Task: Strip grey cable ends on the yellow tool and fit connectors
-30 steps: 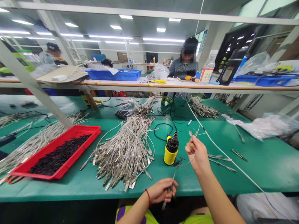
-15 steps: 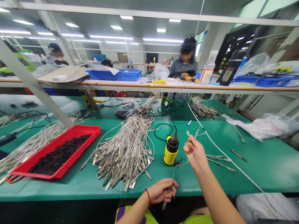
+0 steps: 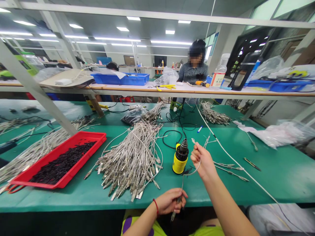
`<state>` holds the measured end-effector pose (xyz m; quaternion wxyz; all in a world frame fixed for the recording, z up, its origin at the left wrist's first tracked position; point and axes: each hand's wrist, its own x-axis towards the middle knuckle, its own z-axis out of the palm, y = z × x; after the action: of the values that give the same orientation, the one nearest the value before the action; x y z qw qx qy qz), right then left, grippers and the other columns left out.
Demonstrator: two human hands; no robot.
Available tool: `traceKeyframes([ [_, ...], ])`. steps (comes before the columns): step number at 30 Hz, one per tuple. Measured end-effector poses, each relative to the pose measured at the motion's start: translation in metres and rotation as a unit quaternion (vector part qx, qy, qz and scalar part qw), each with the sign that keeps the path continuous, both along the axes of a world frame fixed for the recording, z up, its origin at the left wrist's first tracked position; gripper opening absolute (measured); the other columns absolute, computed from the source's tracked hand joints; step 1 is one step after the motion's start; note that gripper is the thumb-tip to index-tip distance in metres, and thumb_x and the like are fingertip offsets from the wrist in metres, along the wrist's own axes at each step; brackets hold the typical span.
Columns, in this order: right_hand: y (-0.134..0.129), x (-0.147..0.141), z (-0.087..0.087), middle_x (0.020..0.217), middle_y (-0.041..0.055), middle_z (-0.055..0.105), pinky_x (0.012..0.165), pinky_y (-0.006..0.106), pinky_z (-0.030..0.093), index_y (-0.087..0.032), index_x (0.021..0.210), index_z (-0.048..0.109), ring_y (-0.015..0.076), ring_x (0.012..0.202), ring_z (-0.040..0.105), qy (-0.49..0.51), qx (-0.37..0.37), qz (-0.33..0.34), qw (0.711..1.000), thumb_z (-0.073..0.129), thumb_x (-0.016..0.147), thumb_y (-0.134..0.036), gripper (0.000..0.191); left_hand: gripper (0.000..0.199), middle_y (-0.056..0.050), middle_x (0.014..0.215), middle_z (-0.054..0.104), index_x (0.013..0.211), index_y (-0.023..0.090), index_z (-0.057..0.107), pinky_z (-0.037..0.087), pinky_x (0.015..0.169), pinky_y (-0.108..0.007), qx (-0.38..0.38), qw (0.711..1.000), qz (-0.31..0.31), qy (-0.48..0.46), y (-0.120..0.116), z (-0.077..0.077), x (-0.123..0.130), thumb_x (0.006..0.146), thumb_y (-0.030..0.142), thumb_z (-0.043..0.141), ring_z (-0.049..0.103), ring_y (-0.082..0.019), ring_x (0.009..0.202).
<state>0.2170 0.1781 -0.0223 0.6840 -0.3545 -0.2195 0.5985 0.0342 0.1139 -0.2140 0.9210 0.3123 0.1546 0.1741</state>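
A short grey USB cable (image 3: 192,172) hangs in a bend between my two hands. Low at the table's front edge, my left hand (image 3: 172,200) is closed round its lower end, and a metal plug pokes out below the fingers. My right hand (image 3: 203,162) pinches the other end, whose pale tip points up and left beside the nozzle of a yellow and black heat gun (image 3: 179,163). The heat gun stands upright, nozzle upward. Left of it lies a big heap of similar USB cables (image 3: 134,154) with metal plugs toward me.
A red tray (image 3: 102,139) of small black pieces sits at the left. Several cables (image 3: 231,172) and a pen-like tool (image 3: 252,164) lie to the right. One long white cable (image 3: 227,149) crosses the green table. Another person (image 3: 193,70) sits beyond the shelf.
My right hand has moved slightly left, bringing the cable's tip closer to the heat gun's nozzle. My left hand stays almost where it was.
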Motion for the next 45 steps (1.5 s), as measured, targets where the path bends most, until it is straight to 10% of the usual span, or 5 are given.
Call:
traceKeyframes([
  [20, -0.006, -0.016, 0.011, 0.047, -0.0133, 0.025, 0.038, 0.017, 0.017, -0.015, 0.070, 0.061, 0.0034, 0.044, 0.013, -0.018, -0.007, 0.012, 1.000, 0.083, 0.081, -0.040, 0.035, 0.039, -0.007, 0.084, 0.063, 0.111, 0.016, 0.066, 0.030, 0.053, -0.025, 0.033, 0.999, -0.004, 0.002, 0.000, 0.002, -0.001, 0.094, 0.051, 0.061, 0.041, -0.009, 0.054],
  [29, -0.112, -0.051, 0.019, 0.055, -0.0093, 0.028, 0.045, 0.021, 0.022, -0.018, 0.070, 0.058, 0.0064, 0.049, 0.019, -0.034, 0.078, 0.040, 0.996, 0.072, 0.092, -0.040, 0.034, 0.042, -0.004, 0.082, 0.062, 0.108, 0.014, 0.073, 0.032, 0.057, -0.024, 0.108, 0.993, -0.011, 0.040, -0.013, 0.021, -0.013, 0.086, 0.050, 0.071, 0.043, -0.009, 0.058],
  [39, -0.236, -0.074, -0.006, 0.062, -0.0014, 0.050, 0.052, 0.027, 0.033, -0.025, 0.080, 0.072, 0.0123, 0.057, 0.040, -0.087, 0.216, 0.014, 0.972, 0.075, 0.089, -0.040, 0.018, 0.046, -0.001, 0.081, 0.068, 0.141, 0.023, 0.060, 0.030, 0.049, -0.019, 0.185, 0.965, -0.024, 0.184, -0.167, 0.027, -0.136, 0.099, 0.044, 0.058, 0.042, -0.008, 0.050],
  [42, -0.255, -0.091, -0.023, 0.061, -0.0005, 0.051, 0.053, 0.028, 0.033, -0.025, 0.080, 0.074, 0.0140, 0.058, 0.042, -0.083, 0.238, 0.071, 0.965, 0.074, 0.090, -0.039, 0.017, 0.052, -0.004, 0.110, 0.071, 0.149, 0.031, 0.049, 0.051, 0.076, -0.027, 0.255, 0.934, 0.004, 0.250, -0.226, 0.034, -0.175, 0.100, 0.045, 0.057, 0.064, -0.016, 0.083],
  [45, -0.276, -0.107, -0.038, 0.060, 0.0001, 0.052, 0.054, 0.030, 0.034, -0.025, 0.082, 0.074, 0.0151, 0.058, 0.044, -0.082, 0.254, 0.110, 0.957, 0.073, 0.091, -0.037, 0.015, 0.047, -0.006, 0.133, 0.066, 0.147, 0.031, 0.053, 0.042, 0.110, -0.038, 0.343, 0.885, 0.039, 0.312, -0.272, 0.046, -0.190, 0.101, 0.041, 0.055, 0.059, -0.023, 0.123],
])
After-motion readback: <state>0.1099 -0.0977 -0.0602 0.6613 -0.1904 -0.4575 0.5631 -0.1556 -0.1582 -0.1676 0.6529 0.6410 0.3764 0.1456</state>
